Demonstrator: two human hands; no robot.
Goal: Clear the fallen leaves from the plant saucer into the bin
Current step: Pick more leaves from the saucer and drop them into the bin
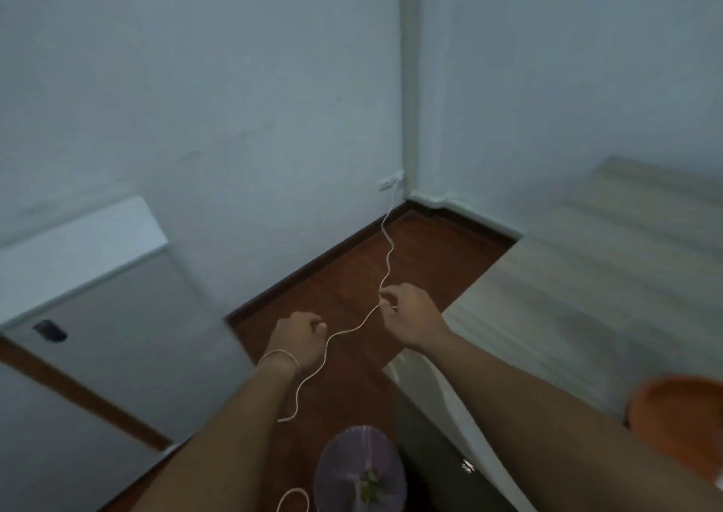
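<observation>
My left hand and my right hand are held out over the floor, both pinching a thin white cable that runs from a wall socket in the corner. Below my arms stands a round bin with a pale purple liner, and green leaves lie inside it. An orange plant saucer rests on the light wooden table at the lower right, partly cut off by the frame edge. Its contents are hidden from here.
A light wooden table fills the right side. A grey cabinet with a white top stands at the left. Dark red wooden floor lies between them, bounded by pale blue walls. The cable's slack loops down near the bin.
</observation>
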